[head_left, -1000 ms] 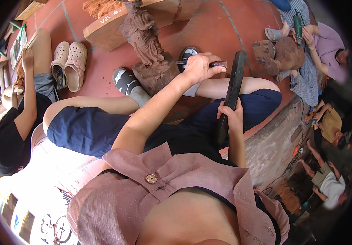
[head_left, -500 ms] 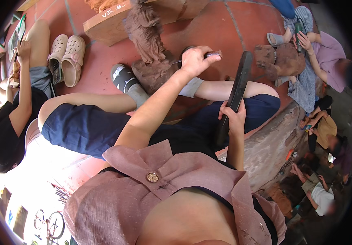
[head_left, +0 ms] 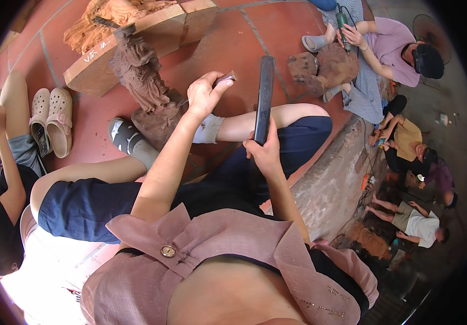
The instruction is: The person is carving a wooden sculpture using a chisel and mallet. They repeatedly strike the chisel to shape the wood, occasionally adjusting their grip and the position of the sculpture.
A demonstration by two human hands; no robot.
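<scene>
Between my bent legs stands a brown carved wooden figure (head_left: 136,70) on a rough base (head_left: 157,122). My left hand (head_left: 203,98) is closed around a chisel (head_left: 227,78); the handle's end sticks out past the thumb, and the thin blade reaches toward the base. Whether its tip touches the wood I cannot tell. My right hand (head_left: 266,153) grips the lower part of a long dark bar-shaped mallet (head_left: 265,89). The mallet points up and away from me, to the right of the chisel handle and apart from it.
Behind the figure lies a thick wooden block (head_left: 128,46) beside an orange-brown carving (head_left: 95,24). Beige clogs (head_left: 59,122) rest on the tiled floor at left, near another person (head_left: 14,179). At right, a person in lilac (head_left: 393,46) holds a green power tool (head_left: 343,27) over brown wood (head_left: 336,65).
The whole view has swung, so the scene sits further left. My right hand's mallet stands more upright in the picture. Both hands keep their hold on the chisel and the mallet.
</scene>
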